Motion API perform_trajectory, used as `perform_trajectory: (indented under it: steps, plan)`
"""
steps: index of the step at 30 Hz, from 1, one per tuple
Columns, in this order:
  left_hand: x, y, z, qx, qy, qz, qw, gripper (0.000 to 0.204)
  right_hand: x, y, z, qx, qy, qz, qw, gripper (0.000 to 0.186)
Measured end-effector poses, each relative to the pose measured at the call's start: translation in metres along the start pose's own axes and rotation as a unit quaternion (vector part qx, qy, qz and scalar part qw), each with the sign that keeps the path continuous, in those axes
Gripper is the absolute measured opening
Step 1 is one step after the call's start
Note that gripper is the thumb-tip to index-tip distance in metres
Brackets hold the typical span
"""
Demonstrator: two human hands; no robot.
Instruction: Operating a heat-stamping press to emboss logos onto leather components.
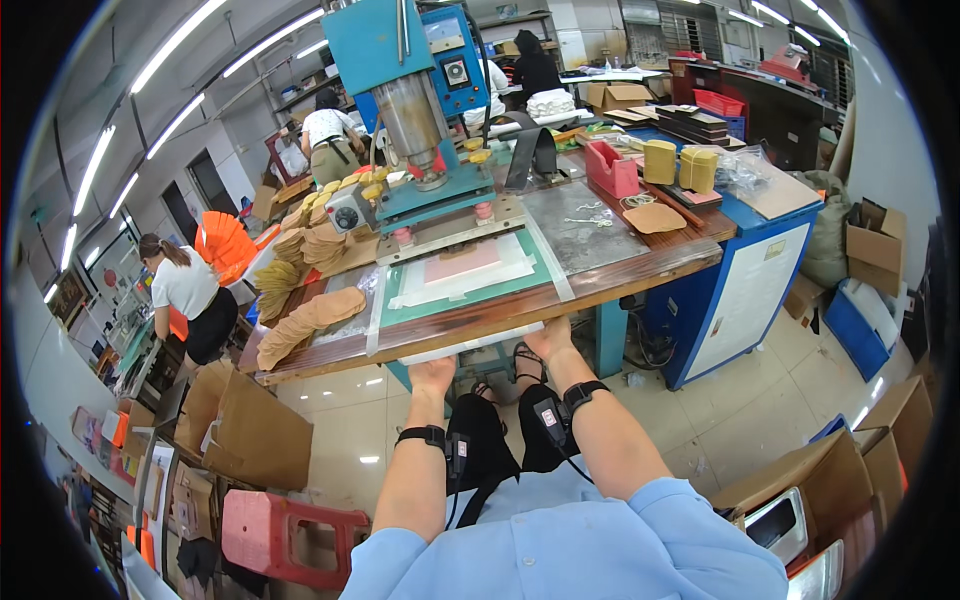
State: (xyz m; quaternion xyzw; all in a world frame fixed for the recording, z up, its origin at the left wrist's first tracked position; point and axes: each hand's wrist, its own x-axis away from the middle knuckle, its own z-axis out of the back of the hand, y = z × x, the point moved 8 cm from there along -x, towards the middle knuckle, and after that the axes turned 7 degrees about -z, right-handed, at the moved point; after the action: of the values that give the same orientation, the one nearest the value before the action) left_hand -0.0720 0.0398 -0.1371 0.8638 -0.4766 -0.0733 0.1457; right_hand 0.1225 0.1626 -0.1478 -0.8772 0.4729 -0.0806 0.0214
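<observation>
My left hand and my right hand are at the front edge of the wooden workbench, palms turned up. Both touch a long white strip just under the bench edge, one near each end. My fingers go beneath it and are hidden, so their grip does not show. Above them, a pinkish rectangular sheet lies on white sheets over a green mat. Over its back part stands a teal press with a metal cylinder. Fanned tan leather-like pieces lie left of the mat.
Beyond the mat are a pink tape holder, yellow bundles and a metal plate. A blue cabinet stands right of the bench. A red stool and cardboard boxes sit at left. People work farther back.
</observation>
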Motion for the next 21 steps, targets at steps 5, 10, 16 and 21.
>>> perform_trajectory:
  steps: [5, 10, 16, 21]
  plan:
    - [-0.008, 0.005, 0.007, -0.02, -0.024, -0.011, 0.999, 0.037, 0.0, 0.004, -0.006, 0.004, -0.029, -0.009, 1.0, 0.046]
    - [0.007, 0.002, 0.007, -0.021, 0.017, -0.001, 1.0, 0.041, 0.014, -0.005, 0.01, 0.137, 0.003, -0.067, 0.988, 0.048]
    - [0.069, -0.001, 0.009, -0.363, -0.098, 0.253, 0.891, 0.035, 0.103, -0.022, -0.051, 0.659, -0.126, -0.202, 0.713, 0.03]
    - [0.068, 0.022, -0.107, -0.393, -0.251, 0.191, 0.864, 0.021, 0.096, 0.029, -0.194, 0.826, -0.306, -0.093, 0.463, 0.029]
